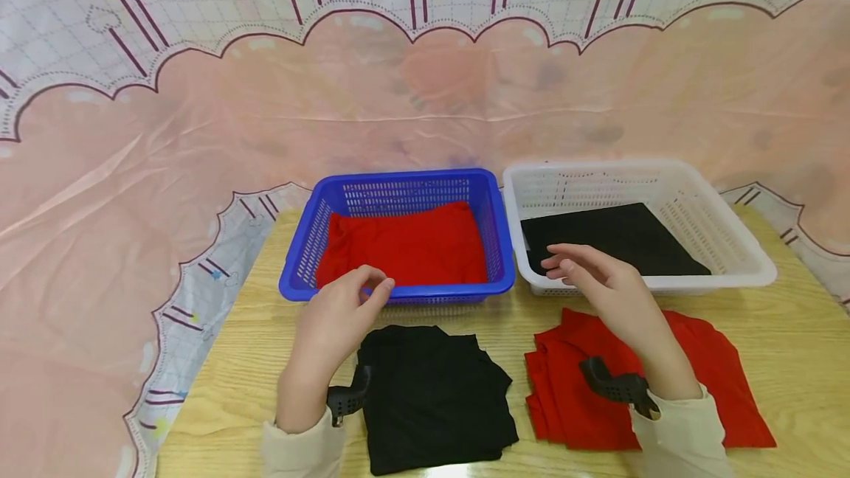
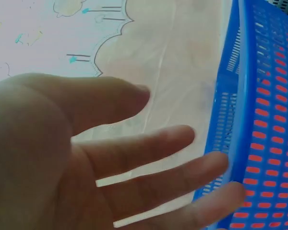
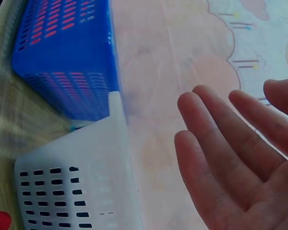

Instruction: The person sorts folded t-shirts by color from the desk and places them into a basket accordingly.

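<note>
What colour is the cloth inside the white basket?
The cloth is black; it shows best in the head view.

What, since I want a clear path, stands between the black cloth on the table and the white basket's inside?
The white basket's front rim stands in the way, the right grip showing across it in the head view. The black cloth likely needs lifting over.

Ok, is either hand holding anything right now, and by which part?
Nothing is held: the left hand is empty near the blue basket, the right hand empty near the white basket.
</note>
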`<act>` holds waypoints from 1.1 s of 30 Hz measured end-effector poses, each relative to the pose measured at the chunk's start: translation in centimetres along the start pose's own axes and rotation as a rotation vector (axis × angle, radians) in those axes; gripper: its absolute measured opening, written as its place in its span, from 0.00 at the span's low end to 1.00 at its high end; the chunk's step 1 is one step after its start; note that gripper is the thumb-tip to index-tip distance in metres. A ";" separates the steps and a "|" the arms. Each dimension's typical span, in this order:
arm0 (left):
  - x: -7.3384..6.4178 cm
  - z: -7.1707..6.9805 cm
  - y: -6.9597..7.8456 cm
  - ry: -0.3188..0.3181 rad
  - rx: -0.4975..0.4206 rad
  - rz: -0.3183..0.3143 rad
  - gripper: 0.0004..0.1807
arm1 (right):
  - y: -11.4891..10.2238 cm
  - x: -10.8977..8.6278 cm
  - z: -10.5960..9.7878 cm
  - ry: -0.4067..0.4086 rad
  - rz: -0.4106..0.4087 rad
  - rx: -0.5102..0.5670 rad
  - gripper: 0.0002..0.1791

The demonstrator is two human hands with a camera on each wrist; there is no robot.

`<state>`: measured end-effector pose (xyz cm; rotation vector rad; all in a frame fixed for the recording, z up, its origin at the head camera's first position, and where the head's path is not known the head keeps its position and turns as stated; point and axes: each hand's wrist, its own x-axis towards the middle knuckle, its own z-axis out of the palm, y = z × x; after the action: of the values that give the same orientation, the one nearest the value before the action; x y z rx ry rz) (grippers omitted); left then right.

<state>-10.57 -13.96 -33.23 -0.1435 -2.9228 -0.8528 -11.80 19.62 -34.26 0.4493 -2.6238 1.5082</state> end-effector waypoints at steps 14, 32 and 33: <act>0.7 1.2 -1.1 -0.242 0.077 0.038 0.15 | 0.4 0.5 1.0 -0.095 0.006 -0.004 0.14; 1.6 2.8 -1.5 -0.343 0.139 0.088 0.12 | 0.5 1.0 3.5 -0.427 0.014 -0.170 0.22; 1.5 2.9 -1.6 -0.349 0.138 0.093 0.11 | 0.6 1.0 3.7 -0.445 0.016 -0.171 0.22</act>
<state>-12.45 -13.62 -36.37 -0.4573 -3.2504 -0.6681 -12.61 16.50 -36.45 0.8330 -3.0580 1.2935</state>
